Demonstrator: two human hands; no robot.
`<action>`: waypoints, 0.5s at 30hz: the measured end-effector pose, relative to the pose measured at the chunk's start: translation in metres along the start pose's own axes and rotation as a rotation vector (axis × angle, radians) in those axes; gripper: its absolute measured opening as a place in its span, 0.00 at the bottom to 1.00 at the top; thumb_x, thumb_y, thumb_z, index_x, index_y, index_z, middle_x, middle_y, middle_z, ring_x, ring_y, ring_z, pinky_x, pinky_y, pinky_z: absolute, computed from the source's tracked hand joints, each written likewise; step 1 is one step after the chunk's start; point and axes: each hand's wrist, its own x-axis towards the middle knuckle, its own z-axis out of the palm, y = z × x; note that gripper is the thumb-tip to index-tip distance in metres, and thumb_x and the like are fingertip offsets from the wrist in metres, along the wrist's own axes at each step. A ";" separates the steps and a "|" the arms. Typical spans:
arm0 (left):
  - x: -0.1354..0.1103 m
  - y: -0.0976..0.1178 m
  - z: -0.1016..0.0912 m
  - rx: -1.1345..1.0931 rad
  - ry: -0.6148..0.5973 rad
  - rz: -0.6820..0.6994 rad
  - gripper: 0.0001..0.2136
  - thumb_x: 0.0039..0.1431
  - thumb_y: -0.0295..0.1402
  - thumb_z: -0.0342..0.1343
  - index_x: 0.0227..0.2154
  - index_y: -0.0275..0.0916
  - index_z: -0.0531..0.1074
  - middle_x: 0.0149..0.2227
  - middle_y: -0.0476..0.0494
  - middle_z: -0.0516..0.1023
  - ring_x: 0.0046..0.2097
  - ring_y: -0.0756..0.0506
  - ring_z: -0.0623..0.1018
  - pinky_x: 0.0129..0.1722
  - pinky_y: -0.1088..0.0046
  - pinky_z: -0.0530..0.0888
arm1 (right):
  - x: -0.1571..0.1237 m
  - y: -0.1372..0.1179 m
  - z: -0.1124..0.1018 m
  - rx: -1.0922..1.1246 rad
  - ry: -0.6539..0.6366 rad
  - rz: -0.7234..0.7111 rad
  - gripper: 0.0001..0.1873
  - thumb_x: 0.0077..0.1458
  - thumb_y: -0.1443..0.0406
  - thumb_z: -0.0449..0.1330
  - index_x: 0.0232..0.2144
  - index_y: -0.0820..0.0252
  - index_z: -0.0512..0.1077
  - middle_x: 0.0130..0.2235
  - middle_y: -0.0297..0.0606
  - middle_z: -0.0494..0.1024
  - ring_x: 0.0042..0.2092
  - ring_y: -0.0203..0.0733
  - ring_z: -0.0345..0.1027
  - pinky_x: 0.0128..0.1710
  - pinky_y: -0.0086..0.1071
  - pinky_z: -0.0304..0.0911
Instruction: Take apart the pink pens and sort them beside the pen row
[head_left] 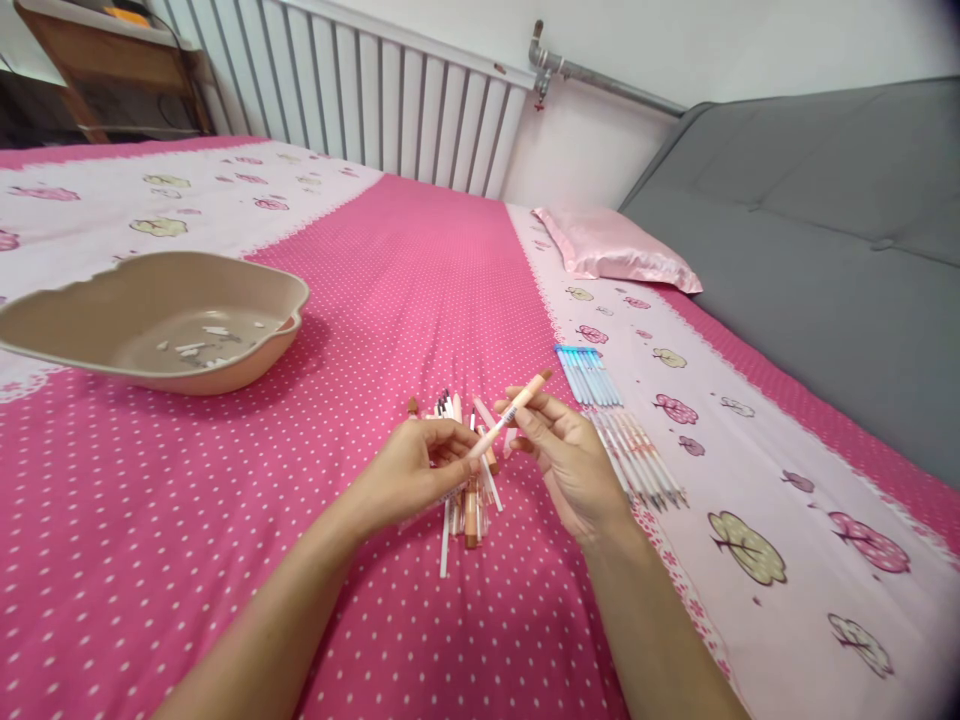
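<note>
Between my two hands is a slim cream-coloured pen [531, 390] with a brown tip, tilted up to the right. My left hand [424, 462] pinches its lower, paler end. The fingers of my right hand [559, 440] grip it nearer the brown end. Below them on the pink sheet lies a loose pile of pen parts [471, 520], with white sticks, brown-ended pieces and clear tubes, partly hidden by my hands. Right of my right hand, a row of white-and-pink pens [637, 455] lies side by side. A row of light-blue pens [589, 375] lies just beyond it.
A beige basin [247, 375] with small white pieces inside stands on the bed at the left. Farther back are a pink pillow [615, 245], a white radiator [360, 90] and a grey padded headboard [810, 200] along the right. A wooden table [120, 60] stands at the far left.
</note>
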 end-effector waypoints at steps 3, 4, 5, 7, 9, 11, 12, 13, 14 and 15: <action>0.000 0.000 0.000 0.002 0.009 -0.002 0.12 0.52 0.36 0.57 0.33 0.29 0.72 0.32 0.37 0.78 0.34 0.44 0.78 0.34 0.70 0.72 | -0.001 0.001 -0.001 -0.005 -0.015 0.008 0.08 0.49 0.64 0.63 0.35 0.54 0.75 0.39 0.35 0.76 0.38 0.33 0.66 0.33 0.26 0.62; 0.000 0.000 -0.001 0.005 0.011 -0.004 0.12 0.52 0.36 0.57 0.33 0.29 0.72 0.32 0.37 0.78 0.34 0.44 0.78 0.34 0.70 0.72 | -0.001 0.001 -0.001 -0.007 -0.019 0.012 0.09 0.49 0.64 0.63 0.36 0.54 0.75 0.39 0.35 0.76 0.38 0.33 0.67 0.34 0.26 0.62; -0.001 0.000 -0.001 0.006 0.012 -0.005 0.12 0.52 0.36 0.57 0.33 0.29 0.72 0.32 0.37 0.78 0.34 0.44 0.78 0.34 0.70 0.72 | -0.001 0.001 -0.001 -0.010 -0.020 0.015 0.09 0.49 0.63 0.63 0.36 0.54 0.75 0.39 0.35 0.76 0.38 0.33 0.67 0.34 0.26 0.62; -0.001 0.000 -0.001 0.005 0.013 -0.001 0.13 0.52 0.35 0.57 0.34 0.29 0.72 0.32 0.37 0.78 0.34 0.45 0.78 0.34 0.70 0.72 | -0.001 0.001 -0.002 -0.019 -0.021 0.022 0.10 0.49 0.63 0.63 0.37 0.54 0.75 0.39 0.35 0.76 0.38 0.34 0.67 0.34 0.26 0.62; -0.001 0.000 -0.001 0.005 0.016 0.004 0.12 0.52 0.35 0.57 0.34 0.29 0.72 0.32 0.37 0.78 0.34 0.45 0.78 0.34 0.70 0.72 | 0.000 0.002 -0.002 -0.031 -0.020 0.024 0.11 0.48 0.63 0.63 0.37 0.54 0.75 0.38 0.36 0.76 0.38 0.35 0.67 0.34 0.27 0.62; -0.001 0.000 -0.001 0.003 0.014 0.004 0.12 0.52 0.35 0.57 0.34 0.29 0.72 0.32 0.37 0.77 0.34 0.45 0.78 0.34 0.70 0.72 | 0.000 0.002 -0.002 -0.039 -0.020 0.019 0.10 0.48 0.63 0.63 0.37 0.54 0.75 0.38 0.36 0.76 0.37 0.35 0.67 0.33 0.28 0.62; -0.001 0.000 -0.001 0.001 0.012 0.004 0.12 0.52 0.35 0.57 0.34 0.28 0.72 0.32 0.37 0.77 0.34 0.45 0.78 0.34 0.70 0.72 | 0.000 0.002 -0.002 -0.040 -0.023 0.016 0.10 0.48 0.63 0.63 0.36 0.55 0.75 0.38 0.36 0.76 0.37 0.35 0.67 0.33 0.28 0.63; -0.001 0.000 -0.001 0.001 0.010 0.004 0.12 0.52 0.35 0.57 0.34 0.29 0.72 0.32 0.37 0.77 0.34 0.45 0.78 0.34 0.70 0.72 | 0.000 0.002 -0.001 -0.038 -0.026 0.014 0.10 0.48 0.63 0.63 0.36 0.54 0.75 0.38 0.36 0.76 0.38 0.35 0.67 0.33 0.28 0.63; -0.001 -0.001 -0.001 0.001 0.010 0.007 0.12 0.52 0.35 0.57 0.34 0.29 0.72 0.32 0.38 0.77 0.34 0.45 0.78 0.34 0.70 0.72 | 0.000 0.002 -0.001 -0.035 -0.031 0.014 0.09 0.48 0.63 0.63 0.36 0.54 0.75 0.37 0.36 0.76 0.38 0.35 0.67 0.33 0.27 0.63; -0.001 -0.001 -0.001 0.002 0.010 0.010 0.12 0.52 0.35 0.57 0.35 0.29 0.72 0.32 0.38 0.77 0.34 0.45 0.78 0.34 0.70 0.72 | 0.000 0.002 -0.001 -0.031 -0.036 0.016 0.09 0.49 0.63 0.63 0.36 0.54 0.75 0.37 0.35 0.76 0.38 0.35 0.67 0.33 0.27 0.63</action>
